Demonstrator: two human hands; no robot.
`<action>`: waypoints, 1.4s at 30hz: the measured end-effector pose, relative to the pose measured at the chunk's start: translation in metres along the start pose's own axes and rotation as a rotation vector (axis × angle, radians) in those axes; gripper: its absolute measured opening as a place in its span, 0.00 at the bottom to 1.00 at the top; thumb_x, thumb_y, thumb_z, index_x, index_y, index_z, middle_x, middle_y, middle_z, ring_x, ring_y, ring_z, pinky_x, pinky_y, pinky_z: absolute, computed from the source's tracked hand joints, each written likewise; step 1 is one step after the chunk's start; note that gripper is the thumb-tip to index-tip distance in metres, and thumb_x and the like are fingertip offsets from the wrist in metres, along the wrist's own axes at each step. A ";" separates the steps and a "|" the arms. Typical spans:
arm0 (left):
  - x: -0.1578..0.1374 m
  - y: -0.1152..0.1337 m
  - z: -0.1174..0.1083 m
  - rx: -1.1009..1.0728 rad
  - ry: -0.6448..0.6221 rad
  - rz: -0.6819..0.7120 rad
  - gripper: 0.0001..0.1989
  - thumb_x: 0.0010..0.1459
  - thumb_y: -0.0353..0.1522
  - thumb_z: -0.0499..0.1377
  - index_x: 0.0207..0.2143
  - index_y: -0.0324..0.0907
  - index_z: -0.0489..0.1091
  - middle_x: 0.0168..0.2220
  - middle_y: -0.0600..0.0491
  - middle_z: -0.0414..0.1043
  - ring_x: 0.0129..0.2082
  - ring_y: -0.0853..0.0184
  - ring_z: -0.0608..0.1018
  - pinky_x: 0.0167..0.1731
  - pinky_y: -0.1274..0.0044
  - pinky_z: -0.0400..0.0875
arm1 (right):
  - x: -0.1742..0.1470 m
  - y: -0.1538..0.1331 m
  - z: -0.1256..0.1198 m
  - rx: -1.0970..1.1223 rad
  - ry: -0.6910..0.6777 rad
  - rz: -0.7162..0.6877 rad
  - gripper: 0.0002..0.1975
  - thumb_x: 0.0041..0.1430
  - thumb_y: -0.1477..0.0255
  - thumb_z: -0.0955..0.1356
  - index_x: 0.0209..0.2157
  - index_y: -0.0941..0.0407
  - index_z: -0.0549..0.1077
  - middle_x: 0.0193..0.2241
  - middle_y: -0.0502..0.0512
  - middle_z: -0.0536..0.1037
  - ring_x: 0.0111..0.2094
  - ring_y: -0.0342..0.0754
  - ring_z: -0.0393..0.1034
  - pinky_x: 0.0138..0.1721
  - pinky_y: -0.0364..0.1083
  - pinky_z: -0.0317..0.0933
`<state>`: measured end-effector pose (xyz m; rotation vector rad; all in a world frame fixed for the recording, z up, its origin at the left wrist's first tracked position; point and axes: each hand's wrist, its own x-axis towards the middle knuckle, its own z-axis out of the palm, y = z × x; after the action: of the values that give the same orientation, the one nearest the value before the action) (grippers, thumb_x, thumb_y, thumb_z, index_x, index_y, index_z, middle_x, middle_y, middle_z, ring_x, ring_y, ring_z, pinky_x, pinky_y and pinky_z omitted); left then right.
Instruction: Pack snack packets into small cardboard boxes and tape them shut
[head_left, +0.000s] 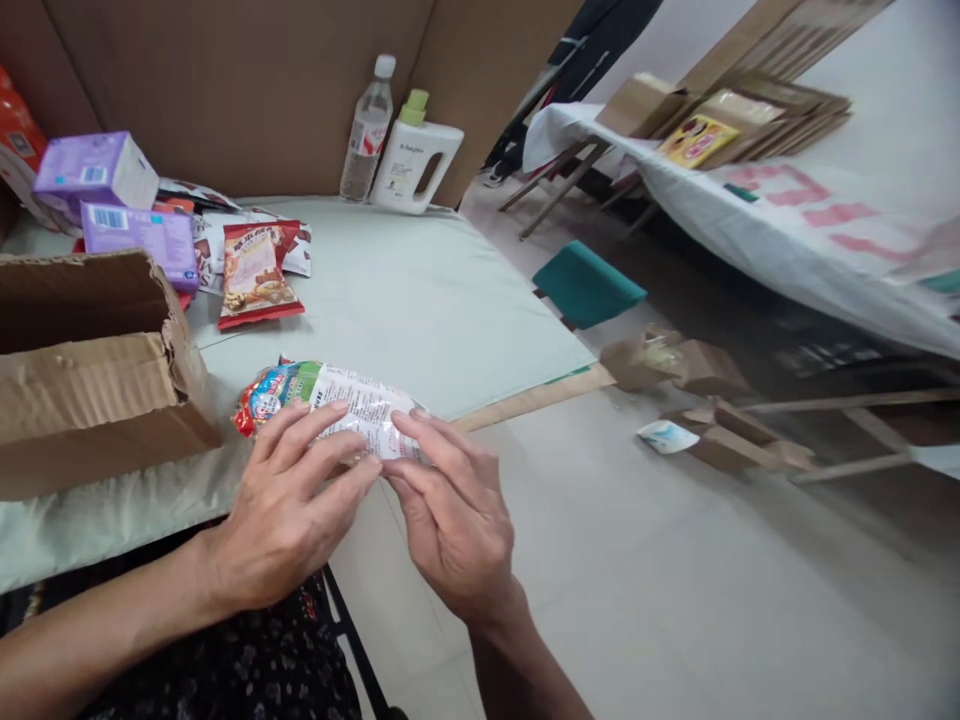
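Both my hands are on a colourful plastic snack packet [364,398] with a white printed back, held just past the table's front edge. My left hand [289,505] lies along its near side, fingers bent over the wrapper, thumb hidden beneath. At the packet's right end, my right hand [454,500] pinches the wrapper between thumb and fingers. To the left, on the pale green table [390,310], stands an open cardboard box [97,400]; its inside is dark. Behind the packet lies a red snack packet [259,272].
Purple cartons [142,240] and more packets are piled behind the box. A clear plastic bottle [367,135] and a white jug with a green cap [416,160] stand by the back panel. Rightward are a teal stool [589,283], cardboard boxes [727,435] and a white-covered table [787,220].
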<state>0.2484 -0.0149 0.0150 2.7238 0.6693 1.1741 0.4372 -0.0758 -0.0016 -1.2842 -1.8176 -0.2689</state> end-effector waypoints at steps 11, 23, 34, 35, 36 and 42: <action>0.055 -0.019 0.013 0.094 -0.075 0.090 0.12 0.72 0.26 0.53 0.37 0.42 0.74 0.36 0.49 0.81 0.50 0.55 0.78 0.61 0.58 0.67 | 0.016 0.019 -0.011 -0.088 0.078 0.050 0.12 0.65 0.76 0.73 0.50 0.53 0.76 0.53 0.62 0.82 0.56 0.61 0.76 0.53 0.60 0.72; 0.070 -0.026 0.021 0.065 -0.081 0.107 0.13 0.72 0.24 0.51 0.38 0.44 0.74 0.35 0.52 0.82 0.48 0.59 0.80 0.63 0.59 0.61 | 0.026 0.039 -0.003 0.030 0.091 0.099 0.11 0.65 0.83 0.69 0.43 0.53 0.79 0.45 0.54 0.86 0.54 0.56 0.78 0.54 0.57 0.71; 0.084 -0.037 0.021 0.099 -0.082 0.121 0.10 0.71 0.26 0.53 0.40 0.39 0.75 0.36 0.49 0.81 0.47 0.55 0.78 0.61 0.57 0.67 | 0.034 0.052 -0.003 0.076 0.116 0.131 0.10 0.67 0.82 0.68 0.39 0.51 0.76 0.40 0.52 0.85 0.54 0.55 0.78 0.53 0.57 0.71; 0.082 -0.039 0.020 0.087 -0.069 0.109 0.10 0.71 0.25 0.53 0.43 0.39 0.75 0.38 0.49 0.81 0.48 0.54 0.78 0.61 0.56 0.66 | 0.035 0.053 -0.001 0.083 0.121 0.138 0.09 0.67 0.81 0.68 0.39 0.51 0.76 0.39 0.52 0.85 0.53 0.55 0.79 0.53 0.57 0.71; 0.081 -0.041 0.018 0.075 -0.057 0.102 0.09 0.70 0.25 0.54 0.43 0.39 0.75 0.39 0.48 0.81 0.50 0.53 0.78 0.61 0.55 0.65 | 0.035 0.053 0.000 0.092 0.122 0.149 0.09 0.67 0.81 0.68 0.39 0.51 0.75 0.39 0.51 0.85 0.53 0.55 0.79 0.53 0.57 0.71; 0.085 -0.053 0.012 0.087 -0.059 0.095 0.11 0.67 0.22 0.54 0.34 0.39 0.74 0.32 0.49 0.80 0.44 0.53 0.79 0.59 0.54 0.65 | 0.034 0.054 -0.002 0.165 0.113 0.211 0.08 0.67 0.77 0.71 0.45 0.51 0.77 0.44 0.53 0.85 0.54 0.55 0.77 0.55 0.58 0.71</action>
<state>0.2894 0.0704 0.0500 2.8793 0.6035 1.1038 0.4813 -0.0306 0.0089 -1.3043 -1.5611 -0.0719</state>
